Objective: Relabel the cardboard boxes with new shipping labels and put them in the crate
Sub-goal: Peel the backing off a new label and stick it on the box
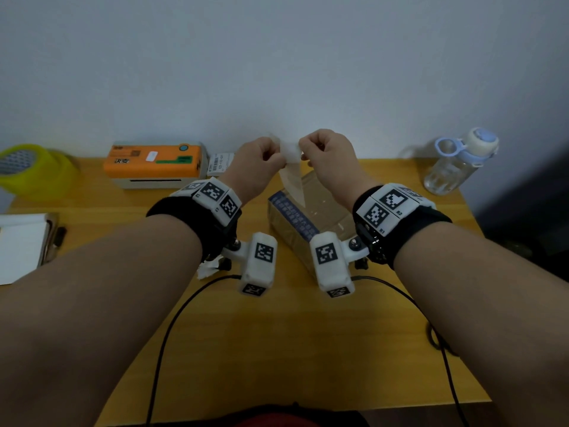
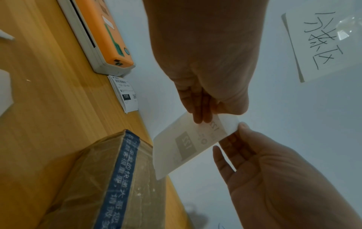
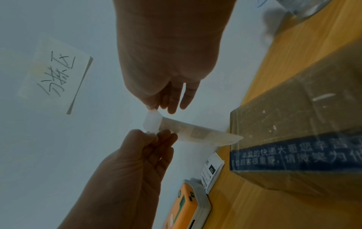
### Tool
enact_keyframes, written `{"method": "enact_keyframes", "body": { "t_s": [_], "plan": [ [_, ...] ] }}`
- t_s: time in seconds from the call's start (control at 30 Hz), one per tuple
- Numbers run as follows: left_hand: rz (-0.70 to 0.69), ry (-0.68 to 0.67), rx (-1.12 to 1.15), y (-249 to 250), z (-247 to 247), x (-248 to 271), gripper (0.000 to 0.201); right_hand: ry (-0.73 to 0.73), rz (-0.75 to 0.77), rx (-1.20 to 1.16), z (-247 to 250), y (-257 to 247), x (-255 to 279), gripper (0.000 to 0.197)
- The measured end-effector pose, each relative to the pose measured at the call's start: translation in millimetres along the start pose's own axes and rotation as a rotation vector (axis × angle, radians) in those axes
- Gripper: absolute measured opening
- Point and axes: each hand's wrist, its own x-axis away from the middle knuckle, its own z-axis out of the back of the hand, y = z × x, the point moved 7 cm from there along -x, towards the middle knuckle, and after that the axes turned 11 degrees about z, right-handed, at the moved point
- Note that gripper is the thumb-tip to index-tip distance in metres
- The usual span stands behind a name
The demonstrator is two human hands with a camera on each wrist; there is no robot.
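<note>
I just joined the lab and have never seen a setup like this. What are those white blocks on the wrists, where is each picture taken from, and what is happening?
No machine here: a person works with bare hands. The white patterned blocks strapped to the wrists are cameras. One picture comes from a head-worn camera looking down; the other two look along each hand from the wrists. The left hand and right hand both pinch a shipping label above a taped cardboard box, apparently peeling its backing. On the wooden table there are also an orange label printer, a stack of labels and a water bottle.
</note>
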Motion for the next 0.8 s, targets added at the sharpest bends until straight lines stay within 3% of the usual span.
{"method": "enact_keyframes", "body": {
  "t_s": [0.23,0.53,0.7,0.8],
  "plan": [
    [-0.009,-0.019,-0.069,-4,-2,-4,0.009,0.029,-0.069,-0.098,1,15,5,0.014],
    [0.125,-0.11,0.259,-6,-15,-7,0.014,-0.083,-0.023,-0.044,7,19,1,0.018],
    [0.033,-0.085,0.149,1,-20,-8,0.012,-0.107,-0.032,-0.051,6,21,5,0.018],
    [0.025,-0.075,0.154,0,-19,-11,0.017,-0.134,-0.073,-0.189,4,20,10,0.017]
  ]
}}
